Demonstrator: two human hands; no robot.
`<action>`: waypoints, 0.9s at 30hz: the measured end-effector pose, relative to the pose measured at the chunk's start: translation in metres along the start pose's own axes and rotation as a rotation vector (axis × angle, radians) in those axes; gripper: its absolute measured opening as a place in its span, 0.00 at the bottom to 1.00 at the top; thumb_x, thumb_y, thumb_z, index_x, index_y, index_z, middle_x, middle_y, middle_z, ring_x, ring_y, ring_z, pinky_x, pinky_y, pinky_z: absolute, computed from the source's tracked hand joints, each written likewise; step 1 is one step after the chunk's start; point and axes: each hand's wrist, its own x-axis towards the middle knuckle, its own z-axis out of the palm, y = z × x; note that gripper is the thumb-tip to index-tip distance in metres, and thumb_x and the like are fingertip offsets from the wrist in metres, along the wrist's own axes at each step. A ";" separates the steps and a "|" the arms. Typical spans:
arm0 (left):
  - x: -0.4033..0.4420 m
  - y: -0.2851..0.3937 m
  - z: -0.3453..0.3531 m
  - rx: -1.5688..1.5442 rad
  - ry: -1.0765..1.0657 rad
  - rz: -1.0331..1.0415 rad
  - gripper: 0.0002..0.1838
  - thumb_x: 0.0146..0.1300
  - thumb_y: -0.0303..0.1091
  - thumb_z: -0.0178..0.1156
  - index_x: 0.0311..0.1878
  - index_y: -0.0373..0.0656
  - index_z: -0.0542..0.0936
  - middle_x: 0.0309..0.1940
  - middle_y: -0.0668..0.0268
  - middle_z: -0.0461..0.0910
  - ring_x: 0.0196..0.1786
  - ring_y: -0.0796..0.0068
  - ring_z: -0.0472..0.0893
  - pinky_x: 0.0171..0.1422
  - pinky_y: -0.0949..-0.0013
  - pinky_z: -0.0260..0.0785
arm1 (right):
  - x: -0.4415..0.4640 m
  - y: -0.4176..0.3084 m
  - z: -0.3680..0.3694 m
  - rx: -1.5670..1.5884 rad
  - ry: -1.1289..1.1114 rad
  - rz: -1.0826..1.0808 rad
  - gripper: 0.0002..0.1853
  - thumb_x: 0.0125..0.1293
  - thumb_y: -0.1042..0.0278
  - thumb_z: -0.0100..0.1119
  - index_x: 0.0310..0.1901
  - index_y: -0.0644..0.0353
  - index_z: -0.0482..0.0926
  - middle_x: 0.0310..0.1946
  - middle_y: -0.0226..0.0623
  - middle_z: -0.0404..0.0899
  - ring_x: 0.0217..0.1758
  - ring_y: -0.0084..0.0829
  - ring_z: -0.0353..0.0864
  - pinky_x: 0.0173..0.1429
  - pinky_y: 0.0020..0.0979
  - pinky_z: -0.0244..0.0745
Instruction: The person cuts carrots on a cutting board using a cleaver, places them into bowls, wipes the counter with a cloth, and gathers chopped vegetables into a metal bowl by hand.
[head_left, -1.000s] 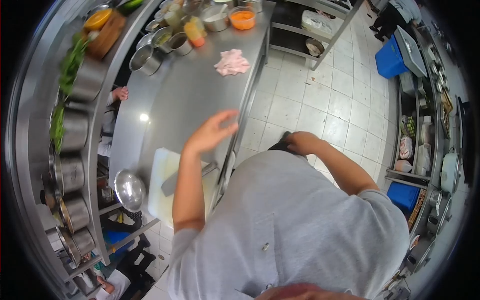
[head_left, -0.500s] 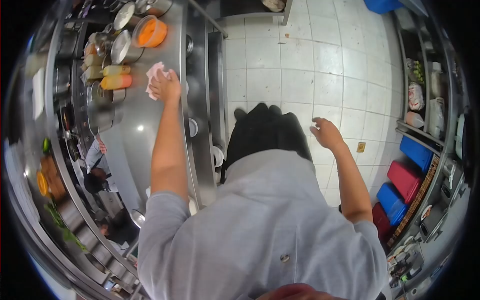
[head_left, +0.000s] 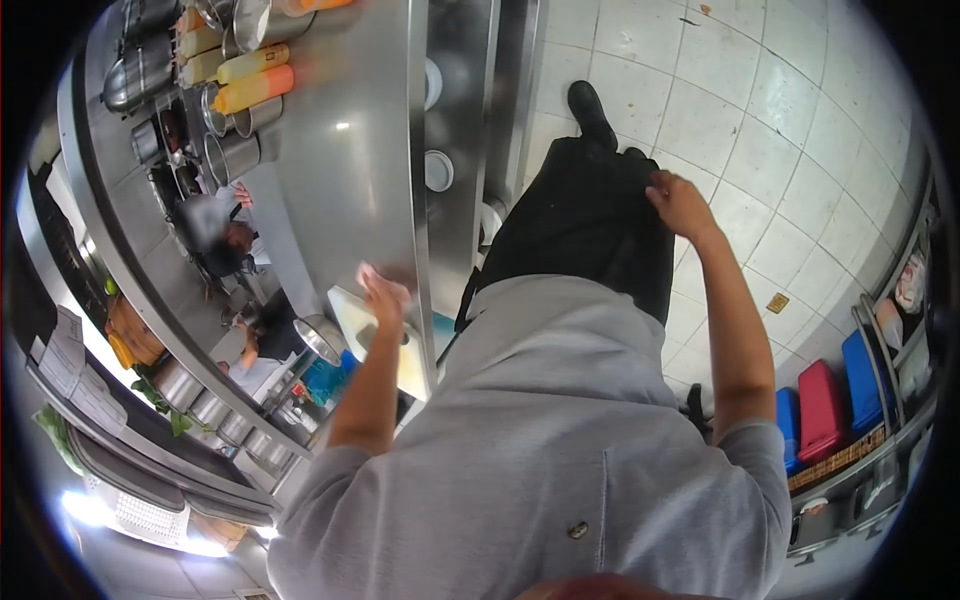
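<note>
My left hand (head_left: 384, 303) is closed on a pale pink cloth (head_left: 369, 272), slightly blurred, over the steel counter (head_left: 330, 190) near its edge. Just beside and below that hand lies a whitish cutting board (head_left: 345, 308), partly hidden by my wrist and forearm. A metal bowl (head_left: 318, 338) stands close to the board. My right hand (head_left: 684, 207) holds nothing; its fingers are loosely bent and apart, beside the black apron (head_left: 590, 220).
Squeeze bottles (head_left: 255, 90) and steel pots (head_left: 232, 157) line the counter's far side. White dishes (head_left: 438, 170) sit on a shelf beneath. Beyond the counter is another person (head_left: 215, 225). Blue and red lidded bins (head_left: 822, 410) stand at the right, past the tiled floor (head_left: 740, 120).
My left hand has carried the cloth along the counter toward me, from beside the squeeze bottles to the cutting board. The view has turned and shifted; my right hand is now nearer the apron.
</note>
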 end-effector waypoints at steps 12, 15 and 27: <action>0.102 0.324 0.309 0.683 0.146 0.740 0.38 0.85 0.53 0.53 0.91 0.46 0.62 0.87 0.46 0.58 0.90 0.38 0.51 0.89 0.29 0.42 | 0.100 -0.119 -0.030 -0.101 -0.034 -0.021 0.22 0.79 0.56 0.66 0.64 0.64 0.86 0.54 0.60 0.91 0.61 0.59 0.90 0.68 0.51 0.84; 0.130 0.359 0.319 0.595 0.032 0.715 0.42 0.83 0.56 0.56 0.92 0.47 0.59 0.89 0.44 0.54 0.91 0.32 0.45 0.91 0.25 0.33 | 0.114 -0.144 -0.016 -0.187 -0.034 -0.180 0.21 0.79 0.56 0.67 0.62 0.64 0.86 0.52 0.58 0.92 0.60 0.59 0.91 0.67 0.52 0.84; 0.065 0.385 0.290 0.505 -0.404 0.770 0.30 0.67 0.44 0.78 0.70 0.43 0.88 0.75 0.46 0.76 0.78 0.43 0.73 0.83 0.46 0.64 | 0.159 -0.061 -0.010 -0.108 -0.108 -0.062 0.15 0.78 0.58 0.65 0.56 0.58 0.87 0.50 0.50 0.92 0.58 0.55 0.91 0.65 0.53 0.86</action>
